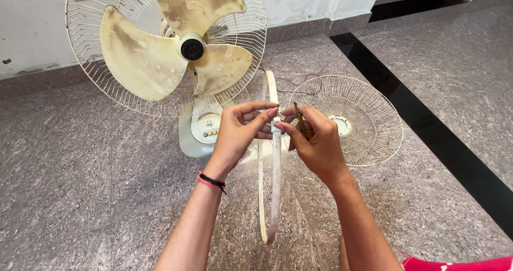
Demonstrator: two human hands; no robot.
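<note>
Both hands meet over a cream plastic guard ring (276,185), which stands on edge on the speckled stone floor (80,196) and is seen almost edge-on as a narrow loop. The left hand (238,134) pinches the top part of the ring between thumb and fingertips, its wrist wearing a red and black band (211,182). The right hand (318,140) is closed around a small screwdriver (300,122) with a yellowish handle, and its fingertips also touch the ring at the small clip where the left fingers press. Just behind the hands stands a dusty table fan (176,52), its three stained blades bare in front of the rear wire grille, with a control panel (207,128) on the base. To the right of the ring, the removed front wire grille (368,121) lies flat on the floor, close to a black floor strip (427,126).
</note>
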